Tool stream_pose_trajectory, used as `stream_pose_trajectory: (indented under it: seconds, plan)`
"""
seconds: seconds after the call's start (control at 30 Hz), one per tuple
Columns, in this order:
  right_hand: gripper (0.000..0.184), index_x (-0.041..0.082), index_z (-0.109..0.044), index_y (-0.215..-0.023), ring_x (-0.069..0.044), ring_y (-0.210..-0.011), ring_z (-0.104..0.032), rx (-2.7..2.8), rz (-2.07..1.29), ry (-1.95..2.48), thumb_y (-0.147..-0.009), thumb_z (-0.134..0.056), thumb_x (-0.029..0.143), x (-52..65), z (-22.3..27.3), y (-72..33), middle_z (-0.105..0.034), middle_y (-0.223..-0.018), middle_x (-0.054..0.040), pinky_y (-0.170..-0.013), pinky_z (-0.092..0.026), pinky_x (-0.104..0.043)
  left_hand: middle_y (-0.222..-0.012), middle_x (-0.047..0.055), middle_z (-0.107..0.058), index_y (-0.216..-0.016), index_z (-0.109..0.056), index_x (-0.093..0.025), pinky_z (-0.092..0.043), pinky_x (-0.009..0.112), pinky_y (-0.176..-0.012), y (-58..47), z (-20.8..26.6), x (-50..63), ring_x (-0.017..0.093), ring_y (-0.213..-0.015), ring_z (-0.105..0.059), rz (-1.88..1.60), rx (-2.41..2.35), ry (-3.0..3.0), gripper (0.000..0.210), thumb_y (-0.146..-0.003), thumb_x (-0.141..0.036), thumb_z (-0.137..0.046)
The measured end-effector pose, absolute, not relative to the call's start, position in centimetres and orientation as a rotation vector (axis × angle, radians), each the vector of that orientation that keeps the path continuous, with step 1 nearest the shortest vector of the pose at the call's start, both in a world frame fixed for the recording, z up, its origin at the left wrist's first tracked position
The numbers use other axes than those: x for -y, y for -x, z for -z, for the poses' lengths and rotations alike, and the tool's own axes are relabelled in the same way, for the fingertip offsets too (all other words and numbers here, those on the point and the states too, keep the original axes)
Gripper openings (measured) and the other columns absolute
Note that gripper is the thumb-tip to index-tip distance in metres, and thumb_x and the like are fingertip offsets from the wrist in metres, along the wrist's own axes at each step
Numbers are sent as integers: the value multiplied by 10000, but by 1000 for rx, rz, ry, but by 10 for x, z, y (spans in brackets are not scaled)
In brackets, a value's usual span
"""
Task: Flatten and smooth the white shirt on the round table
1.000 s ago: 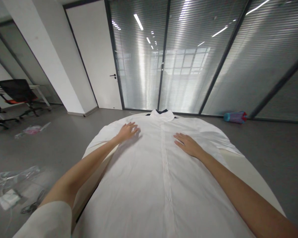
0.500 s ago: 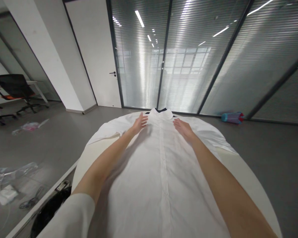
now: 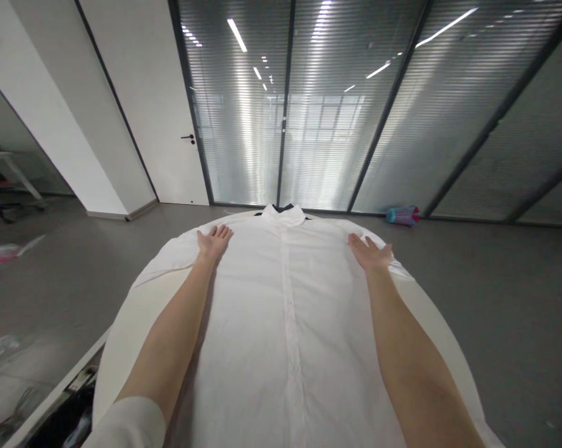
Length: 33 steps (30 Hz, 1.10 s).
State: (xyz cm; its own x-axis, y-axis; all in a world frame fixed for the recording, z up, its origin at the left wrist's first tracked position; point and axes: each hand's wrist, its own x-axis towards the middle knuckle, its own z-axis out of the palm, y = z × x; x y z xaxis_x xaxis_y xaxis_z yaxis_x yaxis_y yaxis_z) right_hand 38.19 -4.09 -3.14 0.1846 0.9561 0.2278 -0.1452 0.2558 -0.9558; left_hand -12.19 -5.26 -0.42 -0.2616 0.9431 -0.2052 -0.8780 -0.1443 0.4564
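A white shirt [image 3: 285, 311] lies spread flat, front up and buttoned, on a round pale surface [image 3: 122, 317], its collar [image 3: 283, 214] at the far end from the person. The left hand [image 3: 212, 241] rests flat on the shirt at the left shoulder, fingers stretched out and together, gripping nothing. The right hand [image 3: 370, 252] lies on the opposite shoulder, also flat and spread, the thumb out to the side, with no cloth pinched in it. The button strip [image 3: 290, 323] runs down the middle between the two forearms. Beyond the left hand a short sleeve [image 3: 168, 258] spreads toward the rim of the surface; past the right hand the other sleeve reaches the rim too. Far beyond the right hand, on the grey floor by the glass wall, lies a blue and red object [image 3: 402, 215]. Far off past the left hand stands a white door [image 3: 159, 112].
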Motion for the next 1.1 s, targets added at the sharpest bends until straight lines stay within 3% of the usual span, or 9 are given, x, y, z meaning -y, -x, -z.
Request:
stream_pose_trajectory:
  seconds: [0.07,0.17,0.3,0.4,0.53,0.77,0.87,0.97,1.1]
  plan:
    - [764,268,-351,-1538,-281,-1443,-396,1116,-884,1047,-919,-305,713,44,33,-399,-433,-1538,-165,-1112,-374,-619,-1445,219,-488,-1495,-355,-224,-591,447,-850,131,3,54,268,-1184,-625,-1797,-601,-123,731,-977,-652,-68]
    - [831,274,-290,-1568,-281,-1463,-356,1062,-797,1169,-898,-185,756,36,23,-413,-342,-1599,-140,-1106,-395,-602,-1441,176,-512,-1466,-376,-271,-593,400,-834,133,-4,54,235,-1178,-632,-1867,-682,-81,657,-992,-608,-71]
    - [865,265,-322,-1551,-238,-1415,-443,967,-839,1060,-905,33,718,13,-9,-390,-359,-1590,-127,-1081,-458,-510,-1430,133,-539,-1434,-392,-298,-584,353,-830,100,-31,40,208,-1189,-633,-1864,-715,-102,553,-1020,-518,-100]
    - [894,241,-376,-1511,-227,-1321,-546,968,-1022,885,-905,86,708,1,-24,-350,-429,-1542,-150,-1049,-493,-476,-1376,156,-580,-1409,-430,-262,-586,394,-834,57,-51,24,244,-1164,-650,-1726,-609,-236,565,-1021,-528,-116]
    - [897,153,-291,-1540,-223,-1271,-589,922,-1291,828,-920,105,665,0,-16,-325,-429,-1529,-214,-1064,-472,-475,-1378,196,-567,-1369,-487,-209,-592,462,-845,30,-47,9,315,-1189,-634,-1519,-577,-336,620,-1000,-612,-195]
    - [1114,143,-264,-1573,-290,-1293,-570,873,-1143,1096,-792,295,707,2,16,-401,-474,-1464,-267,-1066,-409,-603,-1437,293,-471,-1495,-352,-173,-597,559,-839,112,-4,9,364,-1292,-561,-1511,-734,-160,733,-977,-668,-200]
    - [1172,156,-321,-1565,-337,-1273,-577,924,-980,1143,-758,256,781,9,21,-440,-521,-1419,-261,-1052,-402,-635,-1411,272,-504,-1466,-373,-211,-620,518,-795,148,-3,14,339,-1286,-571,-1641,-815,-71,654,-992,-639,-233]
    - [1086,152,-433,-1517,-374,-1249,-578,1072,-819,1210,-826,64,826,18,23,-462,-560,-1377,-259,-1036,-396,-650,-1313,205,-583,-1329,-484,-221,-635,433,-773,169,-4,19,286,-1224,-619,-1788,-944,-99,528,-1020,-578,-248]
    - [968,188,-491,-1477,-336,-1277,-564,1075,-729,1187,-880,-18,786,23,20,-466,-553,-1397,-231,-1042,-406,-614,-1191,78,-646,-1113,-574,-231,-627,348,-780,175,-5,25,205,-1135,-652,-1942,-1206,-268,195,-1015,-291,-416]
